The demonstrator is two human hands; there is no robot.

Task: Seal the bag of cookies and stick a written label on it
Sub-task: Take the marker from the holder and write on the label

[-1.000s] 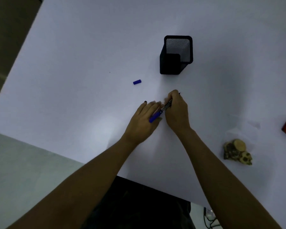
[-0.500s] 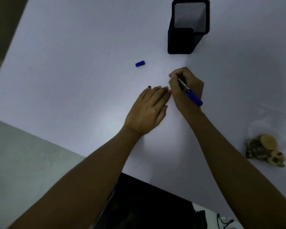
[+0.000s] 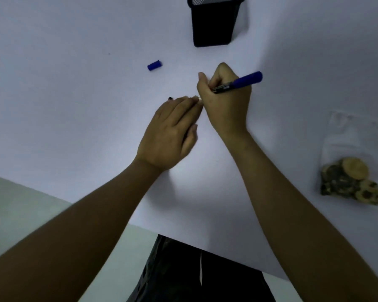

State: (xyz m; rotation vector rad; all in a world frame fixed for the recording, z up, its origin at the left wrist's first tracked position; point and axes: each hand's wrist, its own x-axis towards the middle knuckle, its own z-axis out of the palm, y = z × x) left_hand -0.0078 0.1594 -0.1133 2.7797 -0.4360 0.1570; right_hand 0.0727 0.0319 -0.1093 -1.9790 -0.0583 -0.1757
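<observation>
Here the right hand (image 3: 226, 103) curls its fingers tight around a blue marker (image 3: 238, 83), tip hidden behind the knuckles. The left hand (image 3: 169, 134) lies flat on the white table (image 3: 63, 101), fingers pressed together, tips touching the right hand; the label is not discernible. The marker's cap (image 3: 154, 65) sits at ten o'clock, a black mesh holder (image 3: 214, 25) at twelve. The bag of cookies (image 3: 350, 168) lies well apart at four o'clock.

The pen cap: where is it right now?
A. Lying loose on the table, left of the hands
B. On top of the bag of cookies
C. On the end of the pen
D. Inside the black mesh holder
A: the blue pen cap lies alone on the white table, apart from the pen in the right hand.
</observation>
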